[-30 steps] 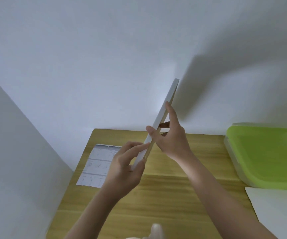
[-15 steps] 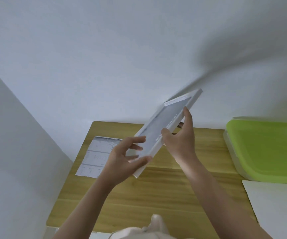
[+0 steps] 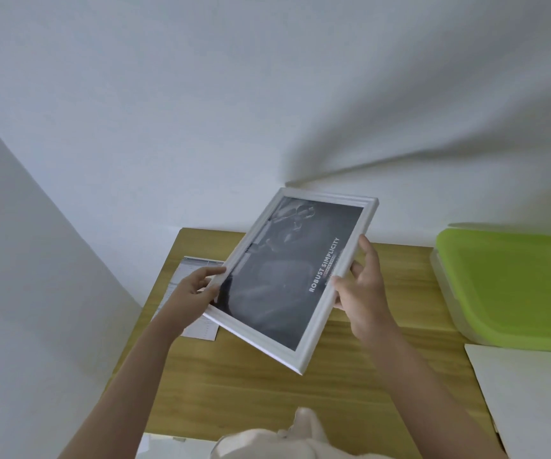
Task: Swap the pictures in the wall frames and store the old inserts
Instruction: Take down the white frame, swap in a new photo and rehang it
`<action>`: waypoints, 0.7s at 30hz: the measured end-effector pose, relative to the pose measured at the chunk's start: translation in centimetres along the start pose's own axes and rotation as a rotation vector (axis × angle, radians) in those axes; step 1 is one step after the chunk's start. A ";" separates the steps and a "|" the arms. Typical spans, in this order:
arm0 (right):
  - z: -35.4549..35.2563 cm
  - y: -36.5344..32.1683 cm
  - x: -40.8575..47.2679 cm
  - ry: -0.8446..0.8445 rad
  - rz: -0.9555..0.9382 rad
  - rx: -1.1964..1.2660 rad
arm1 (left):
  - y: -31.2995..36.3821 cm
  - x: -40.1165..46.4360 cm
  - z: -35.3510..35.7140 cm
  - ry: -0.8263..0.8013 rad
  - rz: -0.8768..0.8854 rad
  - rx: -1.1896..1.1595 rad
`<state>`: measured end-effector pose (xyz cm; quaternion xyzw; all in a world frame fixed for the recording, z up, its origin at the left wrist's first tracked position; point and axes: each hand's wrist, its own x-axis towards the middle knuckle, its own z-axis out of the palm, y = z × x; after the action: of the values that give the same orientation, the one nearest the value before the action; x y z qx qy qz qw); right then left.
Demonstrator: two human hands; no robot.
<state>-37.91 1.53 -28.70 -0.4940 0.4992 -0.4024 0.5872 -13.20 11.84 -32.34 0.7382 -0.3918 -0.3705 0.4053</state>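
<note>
Both hands were on the white picture frame [image 3: 295, 283], and it was up off the wooden table [image 3: 267, 392], held in the air at a tilt with its glass side facing the camera. The left hand [image 3: 191, 298] pinched the frame's left rail, thumb on the front edge and fingers tucked behind; the right hand [image 3: 361, 293] clamped the right rail the same way, thumb pressed on the moulding, fingers wrapped round the back. Inside the frame sat a dark greyscale picture [image 3: 284, 279] with the words "ROBUST SIMPLICITY" running along one side. Was that the old insert or the new one? By my reading, no telling from this view alone. On the table, partly hidden under the frame's lower left corner, lay a printed sheet [image 3: 186, 283] of pale tables, loose and not stored anywhere. Over to the right sat a container with a lime-green lid [image 3: 512, 286], lid on, a likely home for old inserts, though that was only a guess. A white board or sheet [image 3: 532, 392] lay just in front of it. So, as a judgement: one frame in hand and off the wall, nothing visibly put away, and any hanging and storing not done yet.
</note>
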 end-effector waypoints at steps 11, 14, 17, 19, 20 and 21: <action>-3.7 -2.2 1.9 -0.078 -0.298 0.050 | 4.0 -1.0 -0.7 0.008 0.256 -0.116; -5.2 -3.2 2.3 -0.081 -0.333 0.070 | 6.1 -1.0 -0.5 -0.013 0.334 -0.139; -6.8 -4.2 2.9 -0.111 -0.380 0.077 | 8.4 -1.0 -0.1 -0.038 0.402 -0.167; -7.6 -4.9 3.1 -0.131 -0.421 0.067 | 9.9 -0.8 0.2 -0.035 0.442 -0.157; -8.0 -5.3 3.2 -0.140 -0.432 0.070 | 10.6 -0.7 0.4 -0.032 0.462 -0.154; -8.3 -5.7 3.2 -0.155 -0.436 0.075 | 11.4 -0.7 0.7 -0.027 0.481 -0.156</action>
<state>-45.35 -4.06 -23.80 -0.5974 0.3188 -0.4987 0.5411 -17.25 8.08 -22.35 0.5853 -0.5317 -0.3025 0.5321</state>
